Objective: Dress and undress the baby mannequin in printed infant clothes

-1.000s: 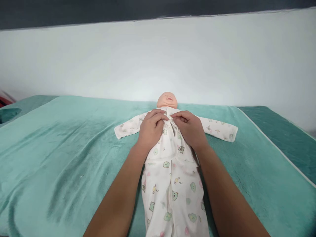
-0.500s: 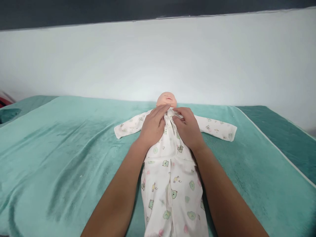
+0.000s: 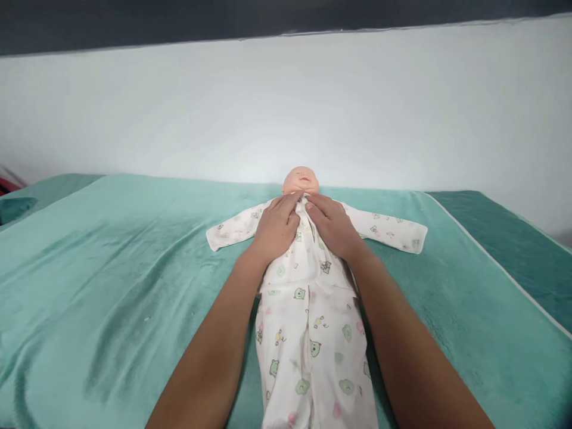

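A baby doll (image 3: 301,179) lies on its back, its head toward the wall. It wears a white jacket (image 3: 297,268) and white pants (image 3: 308,357), both printed with small green bears and pink shapes. Both sleeves spread out to the sides. Flat on the left side of the chest rests my left hand (image 3: 277,226), fingers stretched toward the neck. My right hand (image 3: 333,225) lies flat on the other side of the chest, its fingertips near the collar. Between the hands a strip of the jacket front shows; what lies under the palms is hidden.
A light teal blanket (image 3: 134,286) with wrinkles on the left covers the bed. Darker green fabric (image 3: 513,238) shows at the right side. Behind the doll's head rises a white wall (image 3: 286,107) with a dark band on top.
My right hand's bent fingers have straightened and now lie flat on the jacket, a little closer to the middle. My left hand has barely moved.
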Demonstrator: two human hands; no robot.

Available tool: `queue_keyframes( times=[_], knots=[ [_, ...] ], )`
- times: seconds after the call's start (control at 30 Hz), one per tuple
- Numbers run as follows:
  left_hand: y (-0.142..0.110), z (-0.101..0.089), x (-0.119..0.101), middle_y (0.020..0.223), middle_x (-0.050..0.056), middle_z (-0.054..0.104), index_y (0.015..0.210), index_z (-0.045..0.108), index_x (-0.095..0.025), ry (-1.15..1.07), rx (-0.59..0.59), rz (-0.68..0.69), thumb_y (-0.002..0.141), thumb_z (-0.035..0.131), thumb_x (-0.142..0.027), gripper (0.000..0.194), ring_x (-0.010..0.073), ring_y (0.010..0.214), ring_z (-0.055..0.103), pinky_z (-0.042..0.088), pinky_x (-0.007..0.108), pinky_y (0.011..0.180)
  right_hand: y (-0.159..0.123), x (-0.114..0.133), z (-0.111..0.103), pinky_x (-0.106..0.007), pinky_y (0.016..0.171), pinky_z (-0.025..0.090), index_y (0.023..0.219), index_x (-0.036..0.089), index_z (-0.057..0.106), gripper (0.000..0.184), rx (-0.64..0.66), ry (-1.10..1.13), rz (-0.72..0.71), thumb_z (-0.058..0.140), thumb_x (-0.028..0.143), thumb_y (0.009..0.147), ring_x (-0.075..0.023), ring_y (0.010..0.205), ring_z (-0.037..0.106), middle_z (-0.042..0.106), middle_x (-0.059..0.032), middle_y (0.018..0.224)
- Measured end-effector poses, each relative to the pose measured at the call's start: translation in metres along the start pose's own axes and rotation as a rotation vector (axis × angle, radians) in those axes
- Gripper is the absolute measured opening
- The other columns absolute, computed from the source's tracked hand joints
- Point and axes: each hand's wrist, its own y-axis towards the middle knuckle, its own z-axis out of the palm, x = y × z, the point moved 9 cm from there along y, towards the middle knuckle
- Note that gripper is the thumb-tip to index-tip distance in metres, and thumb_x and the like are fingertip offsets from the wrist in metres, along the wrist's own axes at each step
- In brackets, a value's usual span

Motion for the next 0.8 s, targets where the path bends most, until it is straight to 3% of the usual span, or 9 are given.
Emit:
queue_keyframes(
  times=[0.1,0.27,0.4,0.47,0.7,0.8],
  knots=[
    [-0.001,-0.001,-0.001,0.150,0.004,0.056,0.145,0.052,-0.023,-0.005,-0.012,0.015,0.092,0.034,-0.017,0.057,0.0226,0.142,0.045,0.035,0.044,0.122,0.004,-0.010,0.002,-0.053,0.120,0.030,0.135,0.032,0.064,0.043,0.019,0.061,0.047,0.041,0.046,0.101,-0.0296,0.142,0.045,0.056,-0.0023,0.150],
    [-0.004,-0.003,-0.003,0.146,0.003,0.060,0.141,0.058,-0.024,-0.043,-0.028,0.038,0.095,0.034,-0.018,0.052,0.0208,0.141,0.046,0.035,0.042,0.122,0.009,-0.016,0.002,-0.049,0.122,0.029,0.131,0.031,0.066,0.041,0.046,0.211,0.007,0.042,0.043,0.101,-0.0256,0.142,0.045,0.059,-0.0015,0.147],
    [-0.009,-0.011,-0.002,0.138,0.002,0.066,0.124,0.069,-0.026,-0.181,-0.107,0.048,0.093,0.042,-0.017,0.042,0.0192,0.135,0.053,0.038,0.041,0.120,0.004,-0.020,-0.002,-0.046,0.124,0.025,0.131,0.027,0.065,0.040,0.028,0.293,0.037,0.048,0.041,0.097,-0.0230,0.144,0.043,0.056,-0.0035,0.150],
    [-0.012,-0.015,0.001,0.133,0.002,0.069,0.113,0.074,-0.026,-0.275,-0.157,0.044,0.091,0.046,-0.016,0.036,0.0191,0.130,0.057,0.042,0.040,0.116,-0.001,-0.019,-0.006,-0.045,0.121,0.029,0.126,0.027,0.067,0.037,-0.015,0.331,0.070,0.052,0.040,0.095,-0.0231,0.141,0.047,0.059,-0.0040,0.147],
    [-0.020,-0.024,-0.003,0.124,0.003,0.072,0.092,0.075,-0.025,-0.405,-0.184,0.060,0.087,0.053,-0.013,0.025,0.0216,0.125,0.060,0.047,0.042,0.109,-0.022,-0.003,-0.041,-0.039,0.091,0.048,0.089,0.023,0.066,0.011,-0.294,0.265,0.186,0.055,0.023,0.085,-0.0212,0.097,0.063,0.071,-0.0045,0.102],
    [-0.022,-0.022,-0.011,0.131,0.004,0.068,0.089,0.073,-0.024,-0.441,-0.076,0.055,0.088,0.054,-0.016,0.021,0.0241,0.130,0.057,0.049,0.043,0.106,-0.033,0.009,-0.046,-0.032,0.067,0.044,0.074,0.023,0.056,0.015,-0.167,0.165,0.249,0.057,0.029,0.088,-0.0161,0.070,0.055,0.062,0.0008,0.074]
  ],
)
